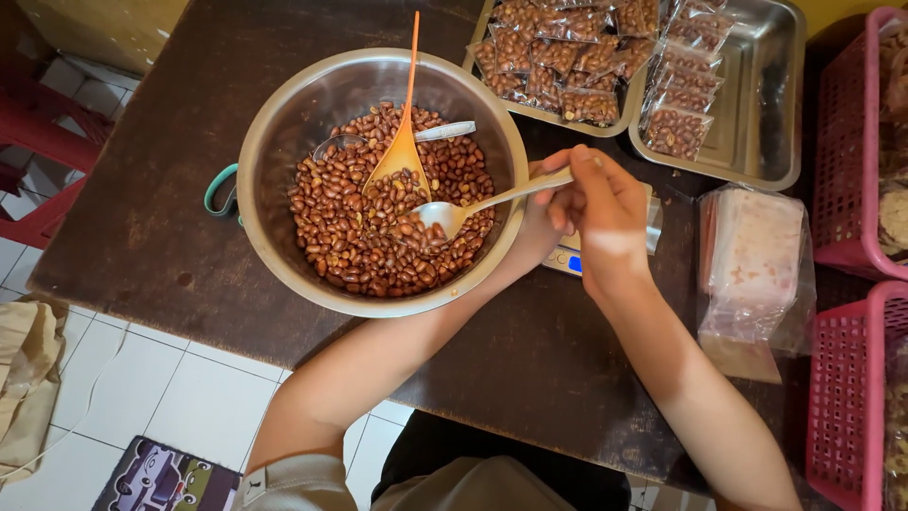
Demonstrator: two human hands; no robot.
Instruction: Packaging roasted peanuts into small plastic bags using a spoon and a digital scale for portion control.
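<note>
Resting on the dark wooden table (142,218), the steel bowl (284,123) serves as the reference point for all positions below. It holds a deep layer of brown roasted peanuts (350,237). Behind and to the right of the bowl lie two steel trays: the nearer tray (624,118) is packed with sealed peanut packets (558,57), too overlapped to count, and the farther tray (766,95) carries a short stack of the same packets along its left side. Right of the bowl, past the hand, sits one stack of empty clear bags (757,265), and beyond it two pink plastic baskets (842,397) stand at the table edge. Three utensils are in the bowl: one orange plastic spoon (407,142) leaning on the far rim, one metal spoon (445,131) half buried, and one metal spoon (473,206) in use. The right hand (605,213) is clenched round the handle of that last spoon, its scoop resting on the peanuts. The left hand (539,237) lies against the bowl's right rim, mostly hidden beneath the right; its grip cannot be told. A small digital scale (570,260) shows beneath both hands.
</note>
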